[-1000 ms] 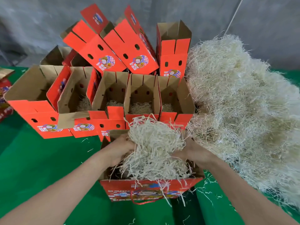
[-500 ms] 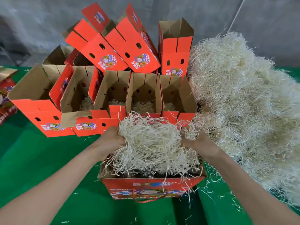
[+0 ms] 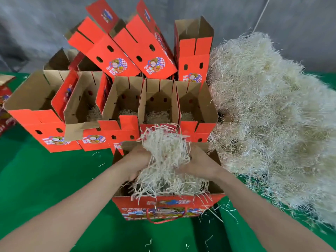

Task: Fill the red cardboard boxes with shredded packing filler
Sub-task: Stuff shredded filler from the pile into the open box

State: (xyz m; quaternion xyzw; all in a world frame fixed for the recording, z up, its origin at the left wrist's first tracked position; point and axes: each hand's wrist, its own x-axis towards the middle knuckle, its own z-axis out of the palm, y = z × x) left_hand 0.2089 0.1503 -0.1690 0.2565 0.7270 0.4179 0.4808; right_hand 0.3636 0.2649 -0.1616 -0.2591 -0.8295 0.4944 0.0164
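**Both Hands Buried in Filler Over the Front Box**

The left hand [image 3: 137, 160] and the right hand [image 3: 199, 165] clamped a wad of filler [image 3: 165, 151] from either side. Their fingers curled into the pale strands and were mostly hidden by them, and the left hand was blurred. The wad stood up above the rim of the front box [image 3: 163, 206], and its lower strands trailed down inside and spilled over the near wall. A red cord handle [image 3: 164, 218] hung from that wall.

Just behind stood the row of open boxes [image 3: 158, 99], flaps up, and several showed a thin bed of shreds at the bottom. More red boxes [image 3: 118, 53] were piled at a tilt on top of the row. To the right the big filler heap [image 3: 272, 124] sprawled across the green table cover [image 3: 45, 179] and touched the rightmost box of the row. Loose strands dotted the green around the front box.
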